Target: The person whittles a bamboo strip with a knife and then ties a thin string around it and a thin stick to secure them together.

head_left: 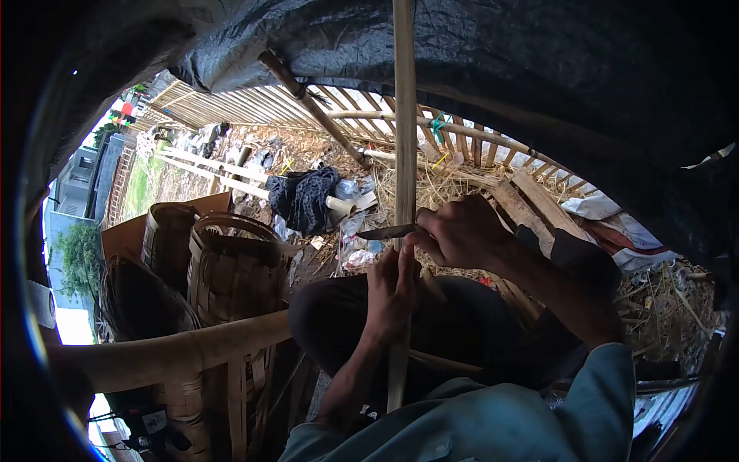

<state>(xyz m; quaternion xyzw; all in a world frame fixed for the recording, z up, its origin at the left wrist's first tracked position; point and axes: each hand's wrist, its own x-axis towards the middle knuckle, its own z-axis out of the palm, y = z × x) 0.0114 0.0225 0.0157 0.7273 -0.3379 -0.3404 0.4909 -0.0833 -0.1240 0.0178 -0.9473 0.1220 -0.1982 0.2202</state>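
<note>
A long, pale bamboo strip (405, 146) stands nearly upright in front of me, running from the top of the view down past my lap. My left hand (389, 289) is wrapped round its lower part, index finger pointing up along it. In my right hand (462, 235) is a knife (385, 232), gripped by a handle that the fingers mostly hide. The dark blade points left and lies across the strip, just above my left fingertips. My two hands are close together, the right thumb near the left index finger.
Woven bamboo baskets (235, 269) stand at the left, behind a thick bamboo pole (192, 350). Dark patterned cloth (304, 199) and litter lie on the ground ahead. A slatted bamboo fence (454, 138) runs behind, with wooden planks (531, 204) to the right. Dark sheeting (539, 61) hangs overhead.
</note>
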